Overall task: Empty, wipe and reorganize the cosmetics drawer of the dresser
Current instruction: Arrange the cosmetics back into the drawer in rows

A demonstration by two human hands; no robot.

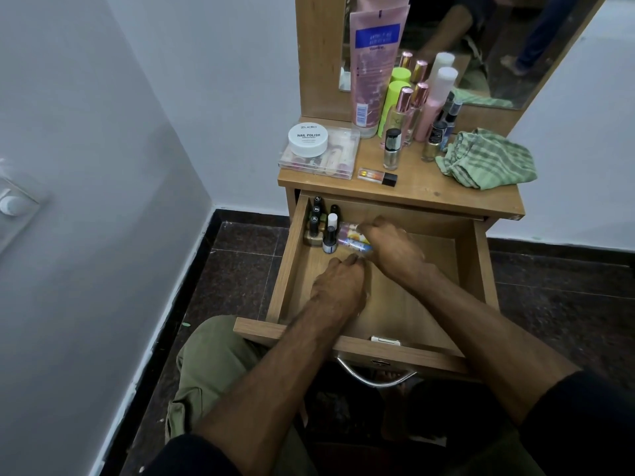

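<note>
Head view: right hand [395,247] grips a tube [355,242] lying crosswise in the drawer [479,266] — left hand [340,281] curled, grasp unclear.

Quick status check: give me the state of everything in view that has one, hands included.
Drawer: pulled open.
Bottles in drawer: upright, grouped in the back left corner.
Small tubes: lying flat beside those bottles, under the right hand's fingers.
Right hand: on the tubes; grip unclear.
Left hand: curled, low in the drawer; contents hidden.
Cloth: crumpled on the dresser top.
Nail polish jar: lid on.
</note>
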